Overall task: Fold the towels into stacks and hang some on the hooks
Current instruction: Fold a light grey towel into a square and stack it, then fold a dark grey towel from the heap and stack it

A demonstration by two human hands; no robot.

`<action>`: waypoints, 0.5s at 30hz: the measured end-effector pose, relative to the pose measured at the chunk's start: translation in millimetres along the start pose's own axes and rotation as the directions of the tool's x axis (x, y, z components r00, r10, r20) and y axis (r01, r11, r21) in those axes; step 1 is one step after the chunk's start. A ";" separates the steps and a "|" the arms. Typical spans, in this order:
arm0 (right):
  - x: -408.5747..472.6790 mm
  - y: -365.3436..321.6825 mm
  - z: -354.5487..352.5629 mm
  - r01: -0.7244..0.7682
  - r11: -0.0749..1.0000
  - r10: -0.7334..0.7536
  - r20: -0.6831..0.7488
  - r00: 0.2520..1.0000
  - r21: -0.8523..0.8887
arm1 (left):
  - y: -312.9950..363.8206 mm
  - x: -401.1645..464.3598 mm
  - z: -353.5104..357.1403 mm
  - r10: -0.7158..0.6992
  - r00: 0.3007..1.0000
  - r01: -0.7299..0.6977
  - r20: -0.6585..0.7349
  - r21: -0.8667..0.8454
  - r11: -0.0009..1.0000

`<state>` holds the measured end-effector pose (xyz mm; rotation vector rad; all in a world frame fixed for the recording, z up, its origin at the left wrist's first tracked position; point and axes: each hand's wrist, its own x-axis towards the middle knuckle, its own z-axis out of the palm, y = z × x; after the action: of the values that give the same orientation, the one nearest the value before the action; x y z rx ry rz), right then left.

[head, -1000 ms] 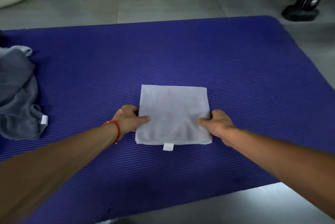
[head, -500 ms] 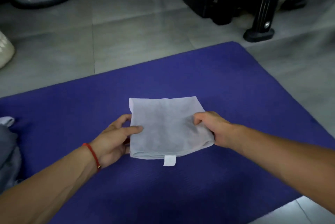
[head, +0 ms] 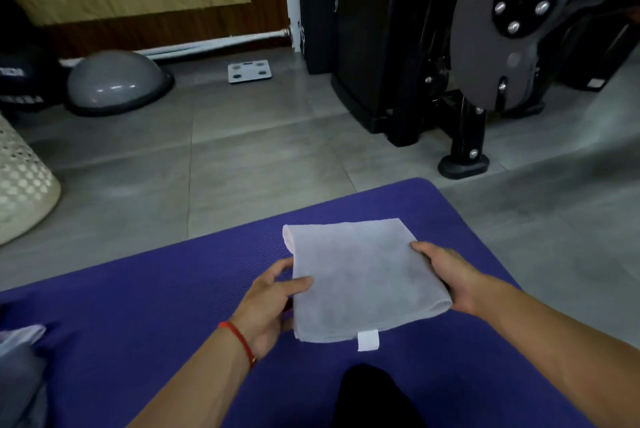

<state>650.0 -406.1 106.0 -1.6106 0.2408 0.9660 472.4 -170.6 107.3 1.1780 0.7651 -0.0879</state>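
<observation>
Folded towel (head: pixel 363 282) sits at lower centre of the frame, held over the purple mat (head: pixel 138 323). Left hand (head: pixel 266 306) pinches its left edge, thumb on top, fingers (head: pixel 277 271) curled under; right hand (head: pixel 446 275) grips the right, rolled edge the same way. White tag (head: pixel 368 340) hangs off the near edge. Folding looks finished on this one, so this reads as the carry step. Next it needs a flat landing spot for a stack, kept level so the layers don't slip. More grey towels (head: pixel 20 368) wait at lower left.
</observation>
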 end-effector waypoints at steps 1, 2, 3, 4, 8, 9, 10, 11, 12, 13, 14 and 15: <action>12.4 -5.4 -6.6 0.002 0.999 -0.003 -0.021 1.000 -0.040 | -3.9 14.1 10.5 -0.021 1.000 0.021 -0.020 -0.010 1.000; 29.2 -9.6 -15.1 0.012 0.996 -0.015 -0.030 0.999 -0.093 | -7.8 29.9 21.2 -0.049 0.998 0.049 -0.036 -0.019 0.999; 49.9 -13.8 -25.2 0.030 0.988 -0.036 -0.036 0.999 -0.150 | -11.3 48.9 31.6 -0.075 0.996 0.074 -0.051 -0.025 0.997; 72.5 -17.1 -35.6 0.047 0.978 -0.061 -0.061 0.996 -0.203 | -14.6 69.7 41.0 -0.100 0.993 0.098 -0.064 -0.027 0.995; 160.2 -15.0 -73.1 0.133 0.780 -0.232 -0.085 0.969 -0.611 | -23.7 147.1 77.8 -0.197 0.977 0.195 -0.085 -0.037 0.980; 179.3 -16.4 -79.1 0.141 0.705 -0.287 -0.099 0.953 -0.695 | -24.1 166.3 86.6 -0.211 0.973 0.208 -0.090 -0.040 0.977; 196.5 -19.6 -83.3 0.151 0.656 -0.331 -0.102 0.938 -0.739 | -23.8 185.2 94.2 -0.214 0.971 0.210 -0.104 -0.040 0.977; 213.1 -23.9 -88.2 0.169 0.627 -0.369 -0.099 0.924 -0.760 | -22.4 203.3 102.4 -0.208 0.971 0.204 -0.118 -0.043 0.978; 229.5 -30.7 -93.7 0.175 0.611 -0.398 -0.108 0.911 -0.772 | -20.5 221.6 110.2 -0.195 0.972 0.191 -0.127 -0.048 0.980; 247.3 -37.2 -101.5 0.185 0.590 -0.430 -0.112 0.896 -0.785 | -18.2 240.1 117.3 -0.175 0.976 0.169 -0.129 -0.058 0.984; 264.0 -45.9 -108.9 0.195 0.573 -0.459 -0.114 0.881 -0.796 | -15.4 258.8 123.7 -0.149 0.980 0.141 -0.128 -0.074 0.987; 281.6 -55.0 -115.7 0.200 0.562 -0.479 -0.119 0.869 -0.803 | -11.7 275.5 128.9 -0.121 0.985 0.110 -0.122 -0.093 0.990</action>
<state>915.6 -396.9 -52.2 -2.5131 -0.3365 0.4714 737.2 -197.5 -40.5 1.0647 0.9409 -0.0755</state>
